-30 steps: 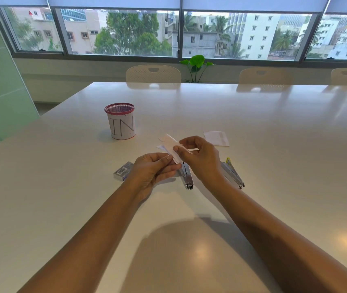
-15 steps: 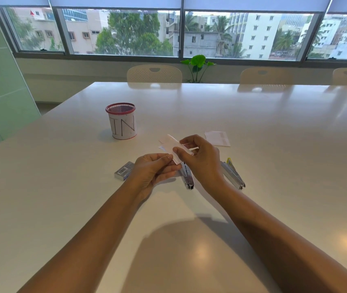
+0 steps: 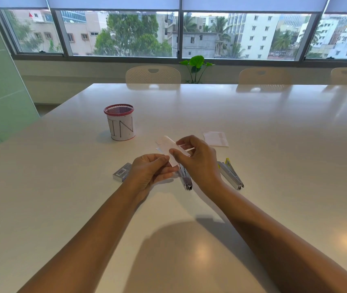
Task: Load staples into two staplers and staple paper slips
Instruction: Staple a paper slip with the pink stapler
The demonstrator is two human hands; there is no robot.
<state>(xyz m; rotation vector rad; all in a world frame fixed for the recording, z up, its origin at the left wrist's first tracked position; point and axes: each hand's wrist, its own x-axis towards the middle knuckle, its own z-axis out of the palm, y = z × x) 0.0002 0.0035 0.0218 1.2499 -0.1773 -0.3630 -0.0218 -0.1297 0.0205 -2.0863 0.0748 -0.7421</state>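
Holding a white paper slip (image 3: 169, 148) above the middle of the worktop (image 3: 252, 127), the person grips it with both hands: the left hand (image 3: 150, 171) pinches its near end between thumb and fingers, and the right hand (image 3: 198, 158) pinches its far part with fingers curled round it. Both staplers lie flat on the worktop toward its near edge: one stapler (image 3: 185, 178) directly below the hands, the second stapler (image 3: 230, 175) just to the right of the right wrist. Neither is in hand, so the stapling step appears not yet begun for this slip; whether either stapler is loaded cannot be told. A staple box (image 3: 122, 172) lies left of the left hand, and further paper slips (image 3: 215, 138) lie beyond the right hand. Compared with the earlier frames, hands and slip hold nearly the same pose, and no thing on the worktop has moved.
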